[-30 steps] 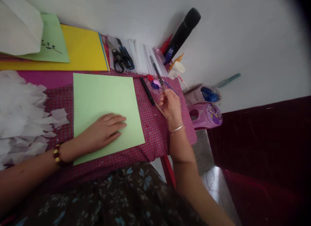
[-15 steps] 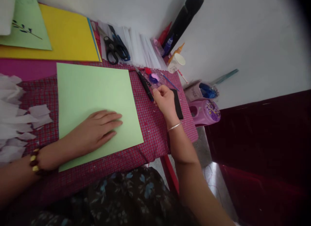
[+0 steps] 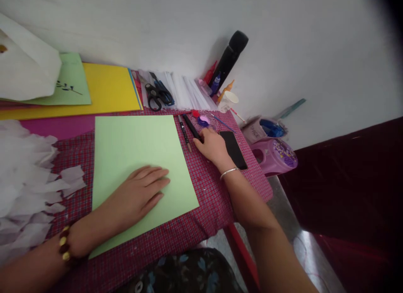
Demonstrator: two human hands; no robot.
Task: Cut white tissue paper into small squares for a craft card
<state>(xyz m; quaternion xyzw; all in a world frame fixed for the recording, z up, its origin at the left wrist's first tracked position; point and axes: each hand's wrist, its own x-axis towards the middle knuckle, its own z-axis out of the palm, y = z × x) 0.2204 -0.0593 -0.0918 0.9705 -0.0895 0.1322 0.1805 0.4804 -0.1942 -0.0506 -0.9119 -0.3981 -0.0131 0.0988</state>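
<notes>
My left hand (image 3: 141,194) lies open and flat, palm down, on a light green sheet of paper (image 3: 135,146) spread on the red checked tablecloth (image 3: 208,188). My right hand (image 3: 213,147) rests on the cloth to the right of the sheet, its fingers curled over the near end of a black marker (image 3: 190,126). A thin brush with a wooden end (image 3: 184,133) lies loose between the marker and the sheet's edge. A black phone (image 3: 233,149) lies flat just right of that hand. Small paint pots (image 3: 203,120) sit beyond the marker.
Scissors (image 3: 155,95), white paper strips (image 3: 185,95), glue bottles and a tall black cylinder (image 3: 229,58) line the wall. Yellow sheets (image 3: 107,89) lie at the back left, torn white paper (image 3: 22,171) at the left. A pink container (image 3: 277,155) stands off the table's right edge.
My right hand has laid the brush down beside the green sheet and closed on the black marker. The phone it covered is now in view. My left hand has stayed on the sheet.
</notes>
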